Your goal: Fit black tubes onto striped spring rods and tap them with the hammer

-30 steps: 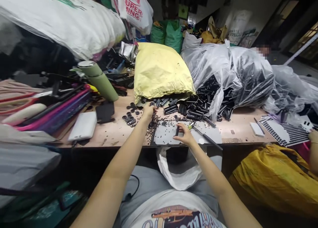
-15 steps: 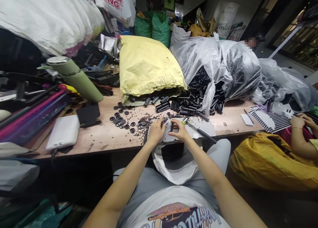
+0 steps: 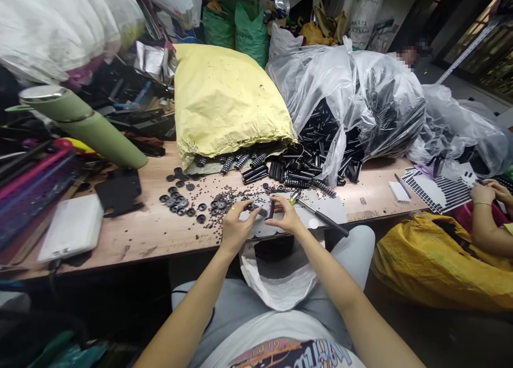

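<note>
My left hand point(image 3: 235, 226) is at the front edge of the table, with thumb and fingers closed around a short black studded cylinder point(image 3: 258, 210). Just beside it, my right hand point(image 3: 285, 216) pinches a thin, dark curved strip point(image 3: 270, 209) upright between thumb and fingers. Both hands are over a pale grey plate point(image 3: 336, 208). A hammer point(image 3: 326, 220) with a black handle lies on that plate to the right of my right hand. Tiny dark beads point(image 3: 230, 193) and several black round caps point(image 3: 180, 202) are scattered to the left.
A yellow sack point(image 3: 232, 101) spills studded cylinders. Behind my right hand, a clear plastic bag point(image 3: 340, 85) holds black tubes. A green bottle point(image 3: 100, 138) and white box point(image 3: 72, 229) stand left. A white bag point(image 3: 276, 288) hangs below the table edge. Another person's hands point(image 3: 484, 194) work at far right.
The view has shifted, so things at left sit farther left. My left hand has turned and its fingers have parted somewhat, showing the studded cylinder. My right hand still pinches the dark strip.
</note>
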{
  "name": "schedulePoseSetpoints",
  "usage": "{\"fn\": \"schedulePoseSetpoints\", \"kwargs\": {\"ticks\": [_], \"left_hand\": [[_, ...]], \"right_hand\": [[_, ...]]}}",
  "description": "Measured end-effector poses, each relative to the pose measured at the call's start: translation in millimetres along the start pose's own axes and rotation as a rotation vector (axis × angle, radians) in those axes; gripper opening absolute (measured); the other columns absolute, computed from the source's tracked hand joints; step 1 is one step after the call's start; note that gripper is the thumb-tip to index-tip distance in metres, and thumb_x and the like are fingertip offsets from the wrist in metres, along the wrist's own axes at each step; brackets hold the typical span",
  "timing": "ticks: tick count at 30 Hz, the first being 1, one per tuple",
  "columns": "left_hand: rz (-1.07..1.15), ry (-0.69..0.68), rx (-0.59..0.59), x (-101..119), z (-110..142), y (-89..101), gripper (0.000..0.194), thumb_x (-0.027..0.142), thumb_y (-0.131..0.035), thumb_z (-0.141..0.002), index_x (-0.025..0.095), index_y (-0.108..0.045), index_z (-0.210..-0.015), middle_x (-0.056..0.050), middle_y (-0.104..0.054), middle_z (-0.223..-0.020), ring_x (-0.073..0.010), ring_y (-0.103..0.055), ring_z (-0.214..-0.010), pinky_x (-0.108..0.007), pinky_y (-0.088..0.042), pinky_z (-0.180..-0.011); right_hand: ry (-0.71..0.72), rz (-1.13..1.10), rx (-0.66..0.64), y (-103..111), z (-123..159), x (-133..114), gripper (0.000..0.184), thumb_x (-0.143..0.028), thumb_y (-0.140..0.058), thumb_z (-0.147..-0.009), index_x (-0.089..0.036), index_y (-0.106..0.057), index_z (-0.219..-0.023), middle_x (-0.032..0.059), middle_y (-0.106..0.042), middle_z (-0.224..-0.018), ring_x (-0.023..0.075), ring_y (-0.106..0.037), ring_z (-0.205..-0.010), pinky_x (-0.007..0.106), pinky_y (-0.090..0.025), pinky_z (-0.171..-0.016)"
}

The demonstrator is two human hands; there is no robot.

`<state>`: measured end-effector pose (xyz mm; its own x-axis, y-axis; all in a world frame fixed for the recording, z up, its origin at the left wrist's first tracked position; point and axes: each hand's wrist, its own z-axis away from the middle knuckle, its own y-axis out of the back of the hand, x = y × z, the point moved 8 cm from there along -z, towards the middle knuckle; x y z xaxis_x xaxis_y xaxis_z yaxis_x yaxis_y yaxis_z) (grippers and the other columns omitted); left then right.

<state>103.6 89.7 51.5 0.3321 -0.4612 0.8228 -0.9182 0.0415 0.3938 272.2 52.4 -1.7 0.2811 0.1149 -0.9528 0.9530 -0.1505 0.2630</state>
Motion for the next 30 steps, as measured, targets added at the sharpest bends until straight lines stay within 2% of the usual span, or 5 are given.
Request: {"fn": "schedulePoseSetpoints", "kwargs": {"ticks": [6, 10, 14, 23, 30], "left_hand": [[0.354, 0.265, -0.036, -27, -11, -41.0, 0.043, 0.046, -0.049, -0.09, 0.021, -0.049, -0.125, -0.005, -0.065, -0.091, -0.0169, -0.063, -0.087, -0.031, -0.051, -0.081], [0.781, 0.521, -0.043, -27, -12, -56.6, 0.037, 0.048, -0.055, -0.086, 0.023, -0.051, -0.112, 0.002, -0.057, -0.075, -0.0111, -0.059, -0.062, -0.023, -0.05, -0.059], [0.977, 0.726, -0.11, -18, -5, -57.1, 0.035, 0.045, -0.061, -0.082, 0.017, -0.056, -0.101, 0.003, -0.053, -0.065, -0.0071, -0.049, -0.046, -0.017, -0.036, -0.039], [0.931, 0.642, -0.194, 10, 14, -40.6, 0.047, 0.05, -0.061, -0.081, 0.017, -0.059, -0.114, 0.007, -0.049, -0.05, -0.0049, -0.034, -0.03, -0.017, -0.026, -0.029], [0.934, 0.723, -0.13, 14, 21, -50.7, 0.035, 0.048, -0.066, -0.074, 0.014, -0.059, -0.083, 0.002, -0.056, -0.056, -0.0119, -0.055, -0.041, -0.022, -0.045, -0.038]], "right_hand": [[0.046, 0.039, -0.015, 1, 2, -11, 0.082, -0.052, -0.082, -0.058, -0.025, -0.052, -0.129, 0.0132, -0.042, -0.143, 0.0285, -0.042, -0.133, 0.04, -0.049, -0.098], [0.08, 0.068, 0.025, 6, 4, -15, 0.094, -0.055, -0.084, -0.054, -0.023, -0.046, -0.134, 0.0146, -0.044, -0.142, 0.0284, -0.041, -0.134, 0.042, -0.046, -0.103], [0.045, 0.031, 0.033, 7, 7, -13, 0.118, -0.062, -0.084, -0.047, -0.021, -0.031, -0.144, 0.0173, -0.035, -0.146, 0.0304, -0.039, -0.135, 0.045, -0.043, -0.108], [0.332, 0.243, -0.151, 2, 27, -99, 0.114, -0.057, -0.082, -0.057, -0.024, -0.021, -0.147, 0.0139, -0.032, -0.147, 0.0309, -0.026, -0.143, 0.049, -0.033, -0.116], [0.382, 0.333, -0.291, -9, 25, -104, 0.109, -0.051, -0.081, -0.062, -0.022, -0.019, -0.147, 0.0142, -0.035, -0.147, 0.0301, -0.03, -0.142, 0.049, -0.027, -0.119]]}}
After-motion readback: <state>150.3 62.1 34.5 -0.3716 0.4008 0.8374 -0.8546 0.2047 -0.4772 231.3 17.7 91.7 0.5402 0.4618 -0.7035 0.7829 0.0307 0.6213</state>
